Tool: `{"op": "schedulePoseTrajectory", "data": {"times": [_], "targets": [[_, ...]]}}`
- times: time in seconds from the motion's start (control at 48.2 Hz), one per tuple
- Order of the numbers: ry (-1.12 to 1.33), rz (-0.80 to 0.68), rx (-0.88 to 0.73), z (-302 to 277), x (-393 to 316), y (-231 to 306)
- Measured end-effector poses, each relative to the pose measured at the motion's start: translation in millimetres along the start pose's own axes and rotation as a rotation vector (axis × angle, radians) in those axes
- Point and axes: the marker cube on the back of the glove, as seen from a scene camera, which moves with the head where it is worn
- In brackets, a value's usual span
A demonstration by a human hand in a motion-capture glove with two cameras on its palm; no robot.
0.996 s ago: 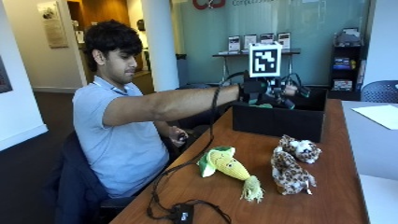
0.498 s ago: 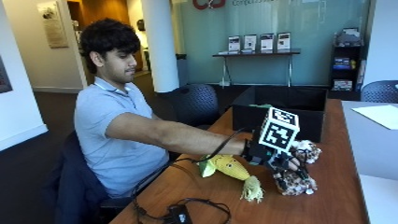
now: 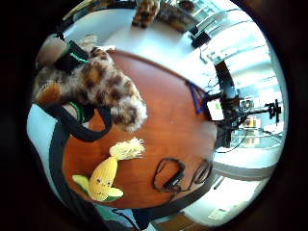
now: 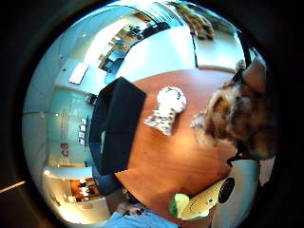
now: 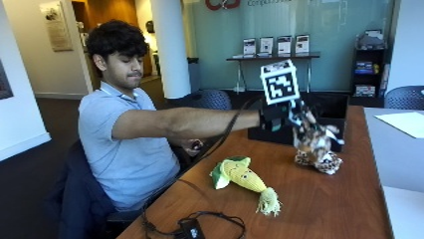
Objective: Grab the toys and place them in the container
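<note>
While a yellow knitted corn-cob toy and a second spotted plush lie on the brown wooden table, the gloved right hand grips a brown spotted plush animal, fingers curled round it, above the table near the black container.

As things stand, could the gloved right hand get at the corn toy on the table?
Probably not yet. The right hand is raised above the table, gripping a spotted plush toy, so it is occupied. The corn toy itself lies uncovered on the table, nothing over it.
</note>
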Motion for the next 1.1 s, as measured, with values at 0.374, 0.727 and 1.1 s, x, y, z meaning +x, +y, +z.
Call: {"op": "schedulePoseTrajectory", "data": {"times": [0.374, 0.727, 1.1], "targets": [[0.000, -0.430, 0.177, -90.8, -269.9, -28.9], [0.133, -0.487, -0.192, -24.6, -334.6, -25.1], [0.154, -0.207, -0.222, -3.6, -180.1, -41.3]]}}
